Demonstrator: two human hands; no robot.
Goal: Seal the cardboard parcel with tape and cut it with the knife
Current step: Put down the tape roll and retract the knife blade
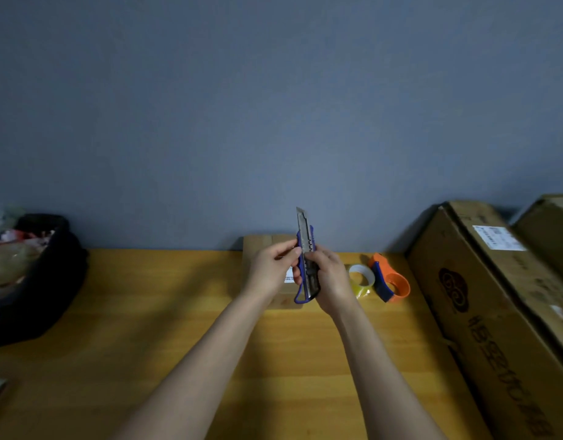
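We are holding the knife (306,262) upright above the cardboard parcel (263,249), blade extended (tip pointing up toward the wall). Our right hand (329,277) is wrapping closed around the blue handle; our left hand (274,269) is pinching the handle's upper part between thumb and fingers. The parcel is lying on the table (147,312) directly behind both hands. Just right of the parcel, the tape roll (362,279) is touching the orange dispenser (391,281).

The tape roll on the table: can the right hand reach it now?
Probably not at once: the right hand grips the knife. The tape roll lies just right of it, with nothing between.
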